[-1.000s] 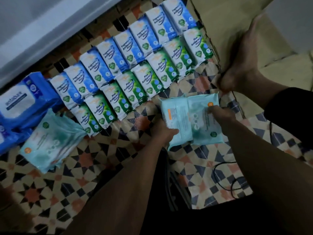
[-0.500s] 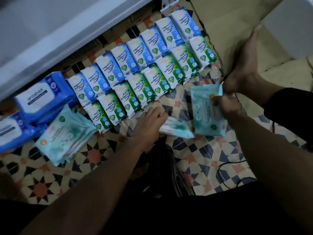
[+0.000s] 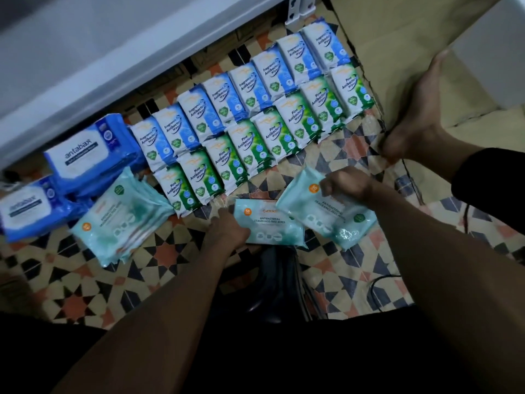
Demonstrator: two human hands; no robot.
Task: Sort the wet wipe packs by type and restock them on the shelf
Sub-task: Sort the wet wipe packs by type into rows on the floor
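My left hand (image 3: 227,228) grips the left end of a pale teal fragrance-free wipes pack (image 3: 272,226) lying flat on the patterned floor. My right hand (image 3: 346,184) holds a second teal pack (image 3: 326,211) by its upper edge, tilted, just right of the first. A stack of the same teal packs (image 3: 122,220) lies at the left. Behind them run a row of green pine packs (image 3: 255,149) and a row of blue fragrance packs (image 3: 235,98). Two big blue antabax packs (image 3: 85,155) sit far left.
A white shelf edge (image 3: 113,61) runs across the top left with its post feet (image 3: 298,9). Flattened cardboard (image 3: 397,38) lies at the top right with a bare foot (image 3: 412,118) on it. A black cable (image 3: 383,282) curls on the floor at the right.
The two teal packs, held together a second ago, are now apart. My left hand has laid one flat on the floor while my right hand lowered the other beside it.
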